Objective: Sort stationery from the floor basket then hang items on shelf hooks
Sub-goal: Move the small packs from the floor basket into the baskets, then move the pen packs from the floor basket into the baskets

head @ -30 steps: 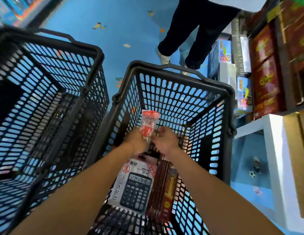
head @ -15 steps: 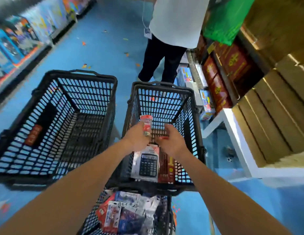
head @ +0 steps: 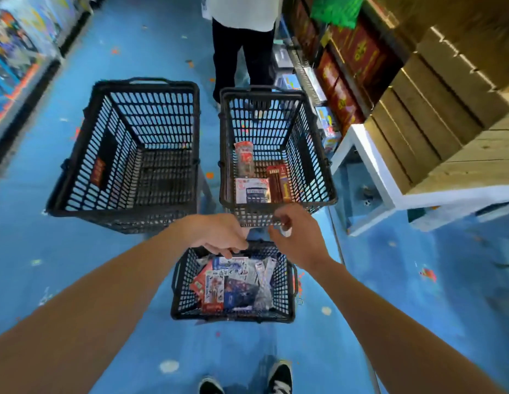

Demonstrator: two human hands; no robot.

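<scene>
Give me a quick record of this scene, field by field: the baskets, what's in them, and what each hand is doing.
near basket: on the floor, mixed stationery packets inside
right basket: calculator pack, pencil pack, red-topped packet
left basket: black, beside the right basket
left hand: over the near basket's far rim, fingers relaxed, holding nothing
right hand: beside it, fingers curled; whether it holds anything is unclear
bystander: standing beyond the right basket

Black lattice baskets [head: 125, 155] on blue floor [head: 389, 294] (speckled orange).
</scene>
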